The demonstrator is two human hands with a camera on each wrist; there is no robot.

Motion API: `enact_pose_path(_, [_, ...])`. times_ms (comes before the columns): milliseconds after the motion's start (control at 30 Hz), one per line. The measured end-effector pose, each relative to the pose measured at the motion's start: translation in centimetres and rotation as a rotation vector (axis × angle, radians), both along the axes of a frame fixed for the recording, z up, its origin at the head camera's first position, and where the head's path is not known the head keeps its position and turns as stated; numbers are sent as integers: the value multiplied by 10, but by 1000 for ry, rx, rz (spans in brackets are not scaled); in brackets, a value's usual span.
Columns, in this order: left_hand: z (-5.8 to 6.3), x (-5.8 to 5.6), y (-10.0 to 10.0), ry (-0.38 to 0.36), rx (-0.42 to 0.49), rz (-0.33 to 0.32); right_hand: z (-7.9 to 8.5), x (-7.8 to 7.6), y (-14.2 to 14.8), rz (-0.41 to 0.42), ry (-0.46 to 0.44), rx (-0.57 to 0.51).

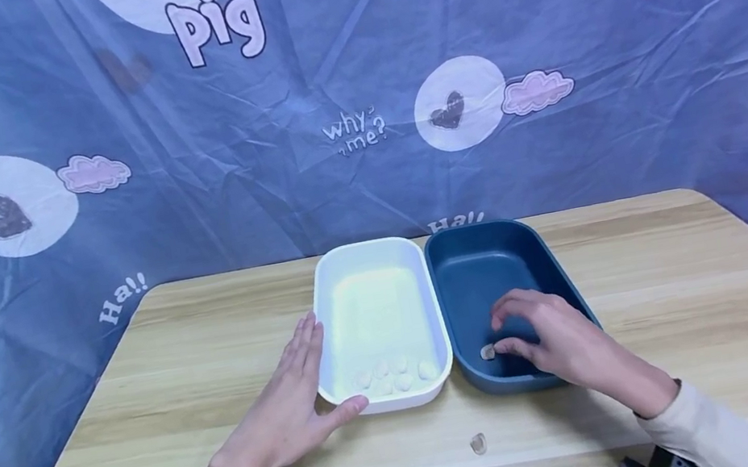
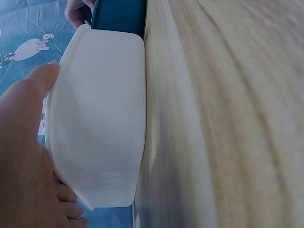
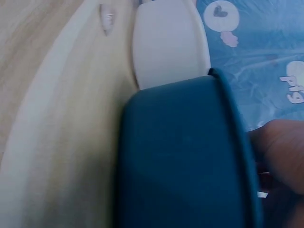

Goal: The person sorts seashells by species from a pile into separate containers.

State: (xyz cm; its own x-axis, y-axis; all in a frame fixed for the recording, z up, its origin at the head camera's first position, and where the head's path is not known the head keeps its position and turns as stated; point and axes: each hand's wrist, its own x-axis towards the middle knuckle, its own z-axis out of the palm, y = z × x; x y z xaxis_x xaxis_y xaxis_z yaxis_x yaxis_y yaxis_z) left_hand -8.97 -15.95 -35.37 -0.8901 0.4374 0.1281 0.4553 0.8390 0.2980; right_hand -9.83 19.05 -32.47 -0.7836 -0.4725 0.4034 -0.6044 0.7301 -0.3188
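Note:
My left hand (image 1: pixel 280 407) rests along the left side of the white tray (image 1: pixel 401 402), its fingers straight and the thumb at the near rim. Several small pale shells (image 1: pixel 403 381) lie inside that tray, at its near end. Over the dark blue tray (image 1: pixel 515 384) on the right, my right hand (image 1: pixel 560 339) is lowered inside the rim, thumb and index finger parted. A small shell (image 1: pixel 487 352) lies right by the thumb tip in the blue tray. In the right wrist view the tray's side wall hides most of that hand's fingers.
Another small shell (image 1: pixel 478 444) sits on the wooden table (image 1: pixel 683 282), in front of the two trays. The trays stand side by side near the far edge. Behind the table hangs a blue printed cloth (image 1: pixel 329 44).

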Motion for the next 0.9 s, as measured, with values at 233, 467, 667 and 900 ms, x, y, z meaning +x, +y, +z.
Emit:
enact_pose_path(233, [-2,-2,-1,-11,-5,-7,12,13,-1,70,111,-106])
enact_pose_path(467, [-2,-3,-1,-13,-8,-8,6,42,-18,232,137,-208])
enact_pose_path(667, [-1,-3,1,-16,-2,-10,-10,67,-26,209,-101,-149])
enact_pose_path(900, [-2,-4,-1,-3,-13,-11,-29,71,-34,19,-469,-12])
